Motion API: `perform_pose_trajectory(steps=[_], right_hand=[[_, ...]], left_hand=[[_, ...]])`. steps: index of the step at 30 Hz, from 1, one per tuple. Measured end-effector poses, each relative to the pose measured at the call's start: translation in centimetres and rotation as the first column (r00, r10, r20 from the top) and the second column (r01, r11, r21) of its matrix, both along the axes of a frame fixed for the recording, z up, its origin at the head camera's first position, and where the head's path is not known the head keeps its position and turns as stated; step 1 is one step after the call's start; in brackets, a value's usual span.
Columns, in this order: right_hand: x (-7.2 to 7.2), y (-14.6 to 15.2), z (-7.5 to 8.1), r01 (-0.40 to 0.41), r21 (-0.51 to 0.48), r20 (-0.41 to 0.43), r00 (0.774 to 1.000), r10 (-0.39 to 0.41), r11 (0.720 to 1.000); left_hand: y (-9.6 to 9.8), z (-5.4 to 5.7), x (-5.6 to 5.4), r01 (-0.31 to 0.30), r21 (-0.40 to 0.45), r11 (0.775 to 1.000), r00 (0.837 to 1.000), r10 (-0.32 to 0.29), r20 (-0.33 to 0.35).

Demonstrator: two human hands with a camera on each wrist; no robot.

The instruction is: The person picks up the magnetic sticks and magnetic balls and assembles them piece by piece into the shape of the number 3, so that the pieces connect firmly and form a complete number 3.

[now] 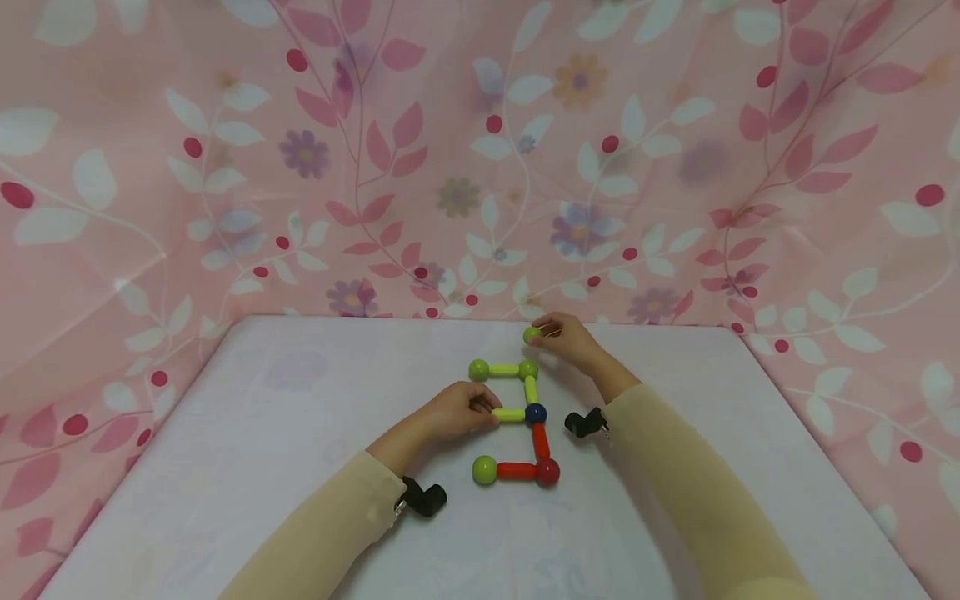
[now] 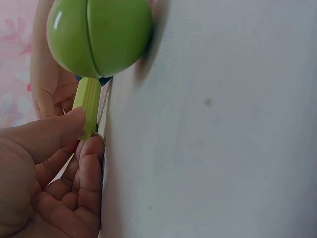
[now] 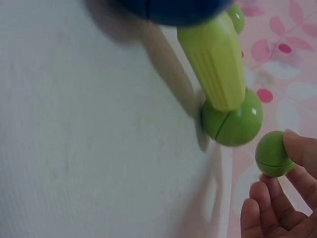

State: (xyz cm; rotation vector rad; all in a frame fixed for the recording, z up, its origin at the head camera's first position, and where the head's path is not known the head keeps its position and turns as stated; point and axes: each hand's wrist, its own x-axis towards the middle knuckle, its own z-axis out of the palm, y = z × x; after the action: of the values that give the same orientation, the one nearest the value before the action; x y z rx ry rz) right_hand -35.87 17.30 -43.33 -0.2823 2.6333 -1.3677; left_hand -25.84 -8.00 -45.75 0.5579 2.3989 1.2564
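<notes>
My left hand (image 1: 457, 410) pinches the free end of a yellow-green rod (image 1: 510, 414) between thumb and fingers. That rod's other end meets a dark blue ball (image 1: 536, 413). From the blue ball, another yellow-green rod (image 1: 532, 389) runs to a green ball (image 1: 528, 368), which a third such rod (image 1: 504, 370) links to a green ball (image 1: 478, 370) on the left. A red rod (image 1: 541, 442) joins the blue ball to a red ball (image 1: 548, 472). My right hand (image 1: 572, 340) holds a separate green ball (image 3: 273, 153) by its fingertips, beyond the structure's far end.
A second red rod (image 1: 516, 472) connects the red ball to a green ball (image 1: 485, 470) at the near left. All this lies on a white-covered table (image 1: 300, 400). Behind it hangs a pink floral cloth (image 1: 450, 167). Each wrist carries a black camera (image 1: 426, 498).
</notes>
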Motion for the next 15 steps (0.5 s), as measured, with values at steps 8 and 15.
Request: perform_pose_trajectory(steps=[8,15], right_hand=[[0.3,-1.7,-0.2,-0.045,0.027,0.020,0.999,0.044,0.999],[0.4,-2.8,-0.8,-0.084,0.062,0.033,0.996,0.082,0.995]], left_hand=[[-0.1,-0.1,0.0,0.004,0.003,1.000,1.000,-0.004,0.000],[-0.1,-0.1,-0.1,0.014,0.005,1.000,1.000,-0.014,-0.017]])
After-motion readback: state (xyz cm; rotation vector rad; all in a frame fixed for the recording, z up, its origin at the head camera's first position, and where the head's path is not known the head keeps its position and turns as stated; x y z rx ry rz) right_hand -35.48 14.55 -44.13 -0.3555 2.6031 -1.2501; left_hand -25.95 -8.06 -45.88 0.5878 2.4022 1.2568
